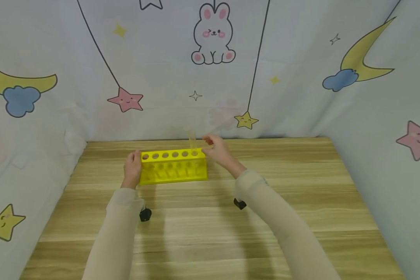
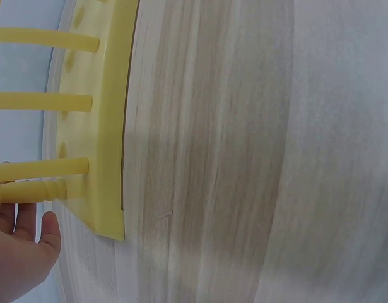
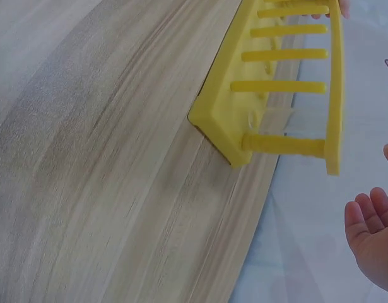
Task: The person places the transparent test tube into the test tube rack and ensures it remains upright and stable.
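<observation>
A yellow test tube rack (image 1: 173, 156) with a row of holes along its top stands on the table. One clear test tube (image 1: 193, 140) is upright in its rightmost hole; only a faint part of it shows through the rack in the right wrist view. My left hand (image 1: 132, 170) holds the rack's left end, its fingers (image 2: 26, 218) behind the end post and the thumb in front. Just beyond the right end, my right hand (image 1: 220, 151) is close beside the tube, fingers loosely bent. In the right wrist view that hand (image 3: 375, 243) has nothing in it.
The wood-grain table (image 1: 203, 233) ends at a white cloth backdrop (image 1: 168, 70) printed with stars, moons and a rabbit, just behind the rack. Similar cloth hangs at both sides. A small black device (image 1: 145, 214) hangs under the left wrist, another (image 1: 239, 203) under the right.
</observation>
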